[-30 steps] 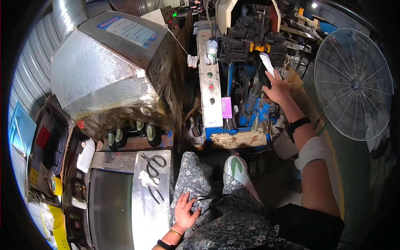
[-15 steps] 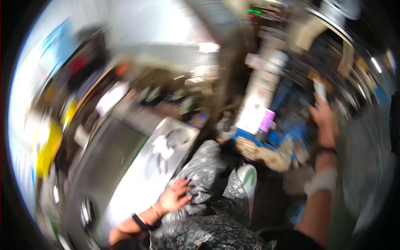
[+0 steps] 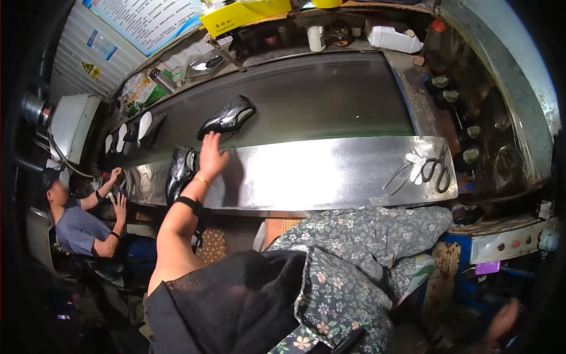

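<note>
My left hand (image 3: 212,158) stretches out over the far edge of the bright metal shelf (image 3: 295,177), fingers apart. Just beyond its fingertips a glossy black shoe (image 3: 230,116) lies on the dark conveyor belt (image 3: 318,97); whether they touch is unclear. Left of my wrist, a second black shoe (image 3: 180,171) rests on the shelf, partly behind my forearm. Low at the right edge is my right hand (image 3: 503,321), dim and blurred, near the machine; its fingers are not clear. Dark-handled scissors (image 3: 436,175) and a white item like a glove (image 3: 416,165) lie at the shelf's right end.
A co-worker (image 3: 88,227) sits at the left, hands by the shelf's end. White soles (image 3: 145,126) stand along the belt's left part. Several dark shoe-like pieces (image 3: 469,133) line the right side. A control panel (image 3: 507,243) juts out at lower right; a white jug (image 3: 392,40) stands behind.
My view has swung left toward the belt. My left hand has left my lap and reached out to the black shoe. My right hand is now low at the right edge, without the pale item seen by it before.
</note>
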### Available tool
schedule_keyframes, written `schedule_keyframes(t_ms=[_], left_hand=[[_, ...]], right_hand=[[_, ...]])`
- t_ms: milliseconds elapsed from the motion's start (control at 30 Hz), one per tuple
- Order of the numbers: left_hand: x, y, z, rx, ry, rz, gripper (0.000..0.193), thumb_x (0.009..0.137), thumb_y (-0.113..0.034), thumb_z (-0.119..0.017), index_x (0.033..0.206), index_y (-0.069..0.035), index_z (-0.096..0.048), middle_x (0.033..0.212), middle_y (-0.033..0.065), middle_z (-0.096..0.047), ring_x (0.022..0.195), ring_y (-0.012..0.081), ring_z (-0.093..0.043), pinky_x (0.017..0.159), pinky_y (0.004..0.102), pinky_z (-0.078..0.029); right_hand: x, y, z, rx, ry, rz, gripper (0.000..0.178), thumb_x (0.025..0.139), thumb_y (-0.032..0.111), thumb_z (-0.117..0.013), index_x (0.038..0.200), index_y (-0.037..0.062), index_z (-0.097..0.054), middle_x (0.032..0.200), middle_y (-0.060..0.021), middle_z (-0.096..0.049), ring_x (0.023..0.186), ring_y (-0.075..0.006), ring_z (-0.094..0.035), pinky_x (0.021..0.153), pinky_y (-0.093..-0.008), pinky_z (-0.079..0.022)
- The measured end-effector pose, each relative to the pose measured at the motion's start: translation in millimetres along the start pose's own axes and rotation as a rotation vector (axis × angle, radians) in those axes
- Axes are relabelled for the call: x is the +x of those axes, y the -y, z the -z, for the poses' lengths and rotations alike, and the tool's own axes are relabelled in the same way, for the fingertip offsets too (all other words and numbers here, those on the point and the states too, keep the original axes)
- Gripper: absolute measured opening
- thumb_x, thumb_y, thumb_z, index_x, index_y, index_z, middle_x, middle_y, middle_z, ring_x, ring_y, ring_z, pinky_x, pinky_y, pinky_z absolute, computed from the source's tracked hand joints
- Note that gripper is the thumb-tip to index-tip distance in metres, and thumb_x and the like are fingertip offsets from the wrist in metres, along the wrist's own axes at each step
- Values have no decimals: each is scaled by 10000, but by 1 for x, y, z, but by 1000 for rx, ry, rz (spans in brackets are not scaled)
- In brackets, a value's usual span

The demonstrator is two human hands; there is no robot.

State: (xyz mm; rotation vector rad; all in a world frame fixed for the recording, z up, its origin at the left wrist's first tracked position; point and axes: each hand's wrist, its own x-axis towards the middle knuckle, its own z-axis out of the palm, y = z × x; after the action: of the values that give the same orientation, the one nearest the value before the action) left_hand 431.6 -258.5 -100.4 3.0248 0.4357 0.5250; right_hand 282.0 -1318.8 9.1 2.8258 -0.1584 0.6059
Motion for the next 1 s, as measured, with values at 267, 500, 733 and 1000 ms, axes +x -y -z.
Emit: schedule_keyframes(t_ms=[267, 500, 733, 1000], left_hand=[[109, 109, -45, 131, 385, 556, 844, 725, -445, -760, 1359, 9, -439, 1359, 243, -489, 1274, 374, -470, 1047, 437, -407], [93, 12, -66, -64, 217, 372, 830, 672, -467, -776, 1252, 54, -491, 1118, 234, -655, 1051, 405, -627, 926, 419, -486], [84, -78, -14, -1435, 576, 665, 350, 746, -125, -669, 1054, 12, -575, 905, 97, -643, 795, 213, -634, 739, 320, -534], [-30, -316, 14, -2236, 2237, 365, 612, 937, -446, -404, 1407, -54, -401, 1318, 185, -537, 1051, 403, -595, 823, 508, -516]], right_hand=[[-123, 330, -86, 632, 326, -383, 273, 953, 178, -562, 1147, 3, -643, 1149, -166, -654, 1067, -286, -624, 936, -344, -479], [-117, 342, -50, 694, 408, -759, 289, 979, 190, -537, 1174, 0, -632, 1148, -178, -652, 1125, -265, -602, 965, -339, -465], [50, 416, -30, 1004, 266, -368, 198, 951, 101, -563, 1093, 8, -665, 1024, -138, -700, 969, -206, -662, 846, -301, -496], [152, 479, 62, 1565, -218, 87, 463, 853, 73, -704, 1287, 10, -554, 1228, -147, -622, 1072, -233, -621, 935, -347, -486]])
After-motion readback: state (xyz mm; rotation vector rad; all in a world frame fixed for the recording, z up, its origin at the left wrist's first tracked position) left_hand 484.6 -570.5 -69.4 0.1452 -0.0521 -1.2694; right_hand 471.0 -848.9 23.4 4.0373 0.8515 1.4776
